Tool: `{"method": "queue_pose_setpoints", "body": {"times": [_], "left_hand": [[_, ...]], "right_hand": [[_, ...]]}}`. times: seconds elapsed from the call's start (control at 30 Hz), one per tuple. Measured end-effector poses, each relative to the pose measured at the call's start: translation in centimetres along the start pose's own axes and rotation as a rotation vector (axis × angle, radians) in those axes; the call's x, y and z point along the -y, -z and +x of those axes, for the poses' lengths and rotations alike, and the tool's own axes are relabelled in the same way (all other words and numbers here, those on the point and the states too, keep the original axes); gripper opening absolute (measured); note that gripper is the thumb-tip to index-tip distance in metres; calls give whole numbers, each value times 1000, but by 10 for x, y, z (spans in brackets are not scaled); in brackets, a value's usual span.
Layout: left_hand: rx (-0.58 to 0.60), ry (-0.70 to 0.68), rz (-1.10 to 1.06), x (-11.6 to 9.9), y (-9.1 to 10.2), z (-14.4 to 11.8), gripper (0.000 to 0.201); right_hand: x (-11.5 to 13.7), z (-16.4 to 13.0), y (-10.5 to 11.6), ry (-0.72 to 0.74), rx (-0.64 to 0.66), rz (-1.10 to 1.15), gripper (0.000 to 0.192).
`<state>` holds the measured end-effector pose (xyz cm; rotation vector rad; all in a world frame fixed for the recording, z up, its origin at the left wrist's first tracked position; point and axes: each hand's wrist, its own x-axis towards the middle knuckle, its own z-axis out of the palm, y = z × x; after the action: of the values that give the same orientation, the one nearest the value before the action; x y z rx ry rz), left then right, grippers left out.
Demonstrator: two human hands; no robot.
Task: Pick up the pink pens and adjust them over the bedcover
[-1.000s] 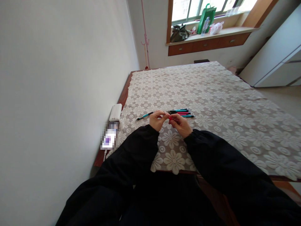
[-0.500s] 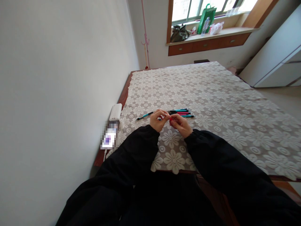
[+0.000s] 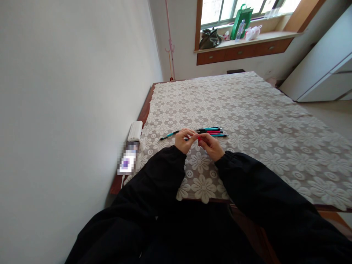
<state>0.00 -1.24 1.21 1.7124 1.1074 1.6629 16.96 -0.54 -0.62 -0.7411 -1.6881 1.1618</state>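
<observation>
My left hand (image 3: 185, 140) and my right hand (image 3: 211, 145) meet above the near part of the table, fingertips pinched together. Between them shows a small red piece of what looks like a red pen (image 3: 199, 138); the fingers cover most of it. Just beyond the hands, several slim pens (image 3: 211, 130) in blue, black and red lie side by side, partly hidden by the fingers. A single blue and black pen (image 3: 169, 135) rests at a slant to the left of my left hand.
A lace flower-patterned cloth (image 3: 203, 161) covers the table. Along the left edge by the wall lie a white power bank (image 3: 135, 131) and a blurred-out phone (image 3: 128, 159) with a cable (image 3: 123, 181). Bags, including a green bag (image 3: 242, 22), stand on the windowsill.
Both hands stay in nearly the same place, with only a slight shift of the fingers around the red pen. The pens on the cloth have not moved.
</observation>
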Motion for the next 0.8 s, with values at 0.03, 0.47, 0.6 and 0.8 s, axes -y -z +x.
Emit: {"method": "queue_pose_setpoints", "body": {"times": [0.03, 0.47, 0.6, 0.8], "left_hand": [[4, 4, -6, 0, 0, 0, 48], [102, -4, -12, 6, -2, -2, 42], [188, -76, 102, 10, 1, -1, 34], [338, -30, 472, 10, 25, 14, 22]], "right_hand": [[0, 0, 0, 5, 6, -12, 31], [8, 0, 3, -75, 33, 47, 42], [8, 1, 5, -102, -13, 100, 43], [9, 4, 6, -81, -79, 171, 44]]}}
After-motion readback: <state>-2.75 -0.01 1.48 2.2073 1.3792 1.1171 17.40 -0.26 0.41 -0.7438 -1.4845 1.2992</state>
